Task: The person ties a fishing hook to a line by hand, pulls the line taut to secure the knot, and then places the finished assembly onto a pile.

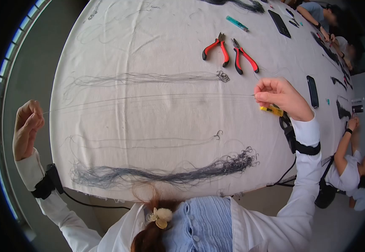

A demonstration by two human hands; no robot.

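Note:
A thin fishing line [149, 96] is stretched across the cloth between my two hands. My left hand [28, 128], past the table's left edge, pinches one end. At the other end my right hand [279, 93] pinches the line; a small dark piece shows at its fingertips, too small to name. Above the line lies a bundle of lines with hooks [149, 78]. Below it a few hooked lines [165, 139] lie apart, their hooks to the right. Nearer my body rests a thick dark bundle of hooked lines [161, 174]. Beneath my right hand is a yellow object [271, 110], partly hidden.
Two red-handled pliers [225, 53] [245, 59] lie at the upper right. Beyond them are a teal tool [237, 23] and a black phone [279, 24]. A dark device [312, 91] lies right of my hand. Other people [355, 168] sit along the right side.

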